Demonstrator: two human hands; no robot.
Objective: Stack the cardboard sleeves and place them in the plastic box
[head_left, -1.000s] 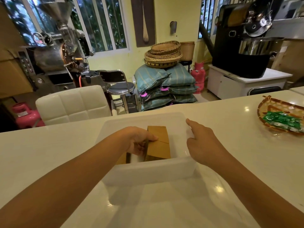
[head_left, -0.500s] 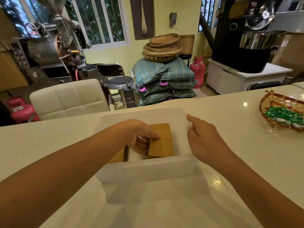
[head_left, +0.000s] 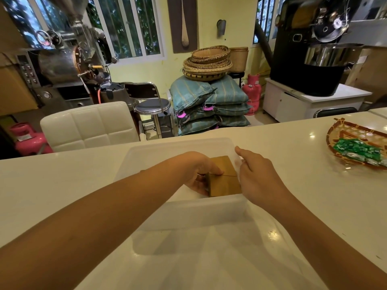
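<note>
A translucent white plastic box (head_left: 188, 210) stands on the counter in front of me. Inside it lies a brown stack of cardboard sleeves (head_left: 225, 180), pushed toward the box's right wall. My left hand (head_left: 199, 174) is down inside the box with its fingers closed around the left side of the stack, thumb on top. My right hand (head_left: 257, 176) rests on the box's right rim, with its thumb up over the wall and its fingers curled. The bottom of the stack is hidden behind the near wall.
The box sits on a glossy white counter (head_left: 62, 189). A woven basket (head_left: 343, 132) with green packets is at the right edge. Behind the counter are a white chair (head_left: 88, 126), a stool, stacked sacks and roasting machines.
My left hand has slid the cardboard stack to the right inside the box, up against my right hand. The brown piece seen at the left of the box is no longer visible.
</note>
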